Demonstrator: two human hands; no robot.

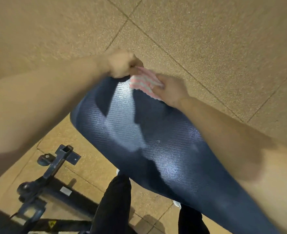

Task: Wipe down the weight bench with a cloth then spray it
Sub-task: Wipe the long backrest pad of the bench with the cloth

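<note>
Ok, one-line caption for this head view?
The left hand pinches a corner of the striped cloth while the right hand presses it onto the blue bench pad.

On the bench pad [156, 141], far end, the cloth [144, 83] — left hand [120, 65] at its left; right hand [169, 89] at its right.

Nothing here can actually be read. A small white sticker [66, 191] sits on the black frame [75, 200] of the weight bench [156, 141], its print too blurred to read. Lower down, a yellow triangular warning sign [51, 223] shows, its symbol unclear.
</note>
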